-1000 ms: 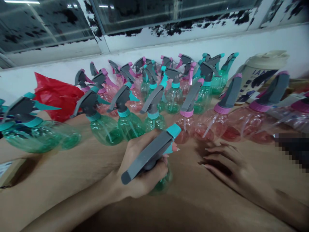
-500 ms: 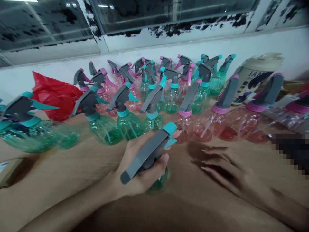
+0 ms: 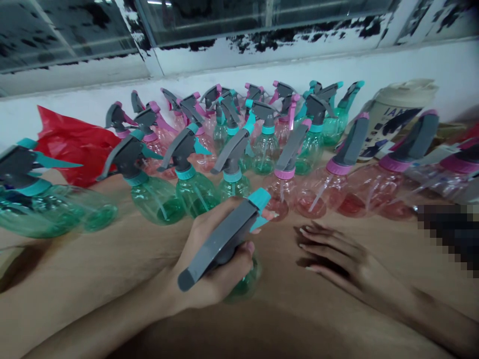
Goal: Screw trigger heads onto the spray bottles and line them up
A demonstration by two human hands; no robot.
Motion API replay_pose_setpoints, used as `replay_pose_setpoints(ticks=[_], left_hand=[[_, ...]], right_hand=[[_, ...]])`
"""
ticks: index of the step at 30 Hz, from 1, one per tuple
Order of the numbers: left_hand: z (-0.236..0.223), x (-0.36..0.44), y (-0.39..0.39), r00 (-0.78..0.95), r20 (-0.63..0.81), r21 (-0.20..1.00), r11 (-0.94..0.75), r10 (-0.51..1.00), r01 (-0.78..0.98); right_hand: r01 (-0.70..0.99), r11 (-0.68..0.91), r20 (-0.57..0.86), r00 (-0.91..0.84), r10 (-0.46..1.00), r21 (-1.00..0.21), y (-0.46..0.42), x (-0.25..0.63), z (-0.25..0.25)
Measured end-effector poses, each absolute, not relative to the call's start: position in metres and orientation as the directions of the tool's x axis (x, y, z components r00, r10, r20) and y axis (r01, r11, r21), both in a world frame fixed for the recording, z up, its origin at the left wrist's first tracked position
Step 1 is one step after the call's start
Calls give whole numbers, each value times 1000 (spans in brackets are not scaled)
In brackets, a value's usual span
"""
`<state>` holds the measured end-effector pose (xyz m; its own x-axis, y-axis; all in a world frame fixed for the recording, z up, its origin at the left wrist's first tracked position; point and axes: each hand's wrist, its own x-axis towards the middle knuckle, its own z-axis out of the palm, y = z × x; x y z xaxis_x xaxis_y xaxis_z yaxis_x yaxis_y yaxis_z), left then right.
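My left hand (image 3: 213, 254) is wrapped round the neck of a green spray bottle (image 3: 245, 284), just under its grey and teal trigger head. Much of that bottle is hidden behind the hand and the head. To the right, my right hand (image 3: 346, 259) holds nothing; its fingers are spread, palm down, low over the wooden table (image 3: 284, 319). Beyond my hands stands a row of spray bottles, green ones with teal collars (image 3: 194, 192) towards the left and pink ones with pink collars (image 3: 284, 192) towards the right.
More pink and green spray bottles (image 3: 265, 149) stand in several ranks towards the white wall. A red plastic bag (image 3: 75, 144) lies at the back left. At the back right is a large cream cup with a lid (image 3: 396, 117). A pixelated dark patch covers the right edge.
My right hand has moved slightly left and lower, its fingers more spread over the table. My left hand keeps its hold on the green spray bottle. The whole view has shifted a little.
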<state>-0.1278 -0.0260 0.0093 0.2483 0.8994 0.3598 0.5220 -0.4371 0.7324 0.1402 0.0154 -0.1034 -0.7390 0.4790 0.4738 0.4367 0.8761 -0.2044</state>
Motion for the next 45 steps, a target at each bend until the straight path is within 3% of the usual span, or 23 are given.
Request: replay_pose_setpoints(ticks=[5,10,16,23,29,45], left_hand=[[11,-127,-27,252,353,775,-432,901,460],[12,-131,-34,221,280,738,-357,934,573],[3,-136,-35,154,341,641,-349,927,684],[9,-129,-33,198,344,725,-394,918,565],[9,-126,-31,192,264,771,-327,945,547],[15,-129,-29,226,305,720,-380,925,581]], right_hand=[[427,881,462,-751,472,-206,16,138,-102],[431,875,441,-756,484,-221,17,138,-101],[463,865,399,-768,501,-194,16,140,-104],[461,867,409,-766,496,-187,16,139,-102],[492,845,409,-741,533,-210,14,140,-102],[477,848,386,-755,530,-233,17,146,-105]])
